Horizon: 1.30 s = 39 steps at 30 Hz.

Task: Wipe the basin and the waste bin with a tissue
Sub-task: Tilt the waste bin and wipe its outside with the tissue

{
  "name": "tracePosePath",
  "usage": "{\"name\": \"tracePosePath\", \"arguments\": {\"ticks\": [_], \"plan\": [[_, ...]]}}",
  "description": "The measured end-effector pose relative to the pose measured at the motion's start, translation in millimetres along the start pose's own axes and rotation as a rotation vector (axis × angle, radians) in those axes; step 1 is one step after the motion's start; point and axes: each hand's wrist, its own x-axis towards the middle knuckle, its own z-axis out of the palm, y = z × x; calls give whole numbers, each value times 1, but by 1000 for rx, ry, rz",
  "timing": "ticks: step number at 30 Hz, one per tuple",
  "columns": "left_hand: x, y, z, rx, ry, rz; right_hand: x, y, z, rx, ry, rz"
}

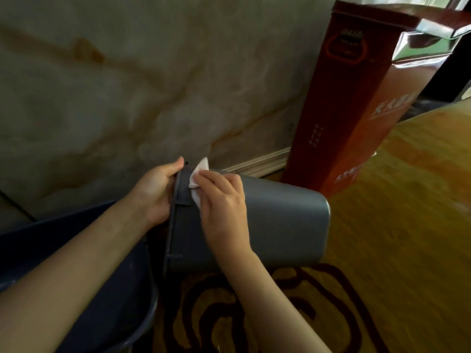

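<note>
Grey waste bin held on its side above patterned carpet | rim gripped by left hand | white tissue pinched under right hand fingers | steady overlapping strokes advised.

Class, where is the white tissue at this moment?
In the head view, the tissue sits centre frame, pressed by the right hand against the tipped grey waste bin near its rim, which the left hand grips.

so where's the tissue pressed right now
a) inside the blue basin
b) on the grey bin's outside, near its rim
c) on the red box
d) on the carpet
b, the right hand presses the tissue on the tipped bin beside its rim, which the left hand grips.
</note>
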Motion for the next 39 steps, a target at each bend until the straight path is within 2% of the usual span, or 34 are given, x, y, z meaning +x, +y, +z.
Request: {"name": "tracePosePath", "arguments": {"ticks": [7,10,13,17,19,21,23,27,30,32,39], "plan": [[5,1,-6,70,113,-23,-32,71,-34,-298,163,117],[5,4,-5,54,147,-32,-53,107,-57,-323,256,204],[7,1,1,49,161,-20,-62,138,-73,-348,272,274],[9,1,6,52,203,-11,-71,162,-89,-325,324,614],[9,1,6,60,215,-10,-73,160,-93,-276,392,683],[10,1,5,65,218,-7,-68,143,-91,-250,446,619],[11,2,6,74,231,4,-63,115,-77,-243,433,457],[14,2,8,77,256,21,-86,56,-28,-67,170,74],[14,0,5,80,250,21,-106,53,-14,-53,58,27],[13,-2,2,82,221,16,-104,76,-23,-66,128,113],[-1,-16,0,40,173,19,-75,142,-71,-175,390,623]]}}
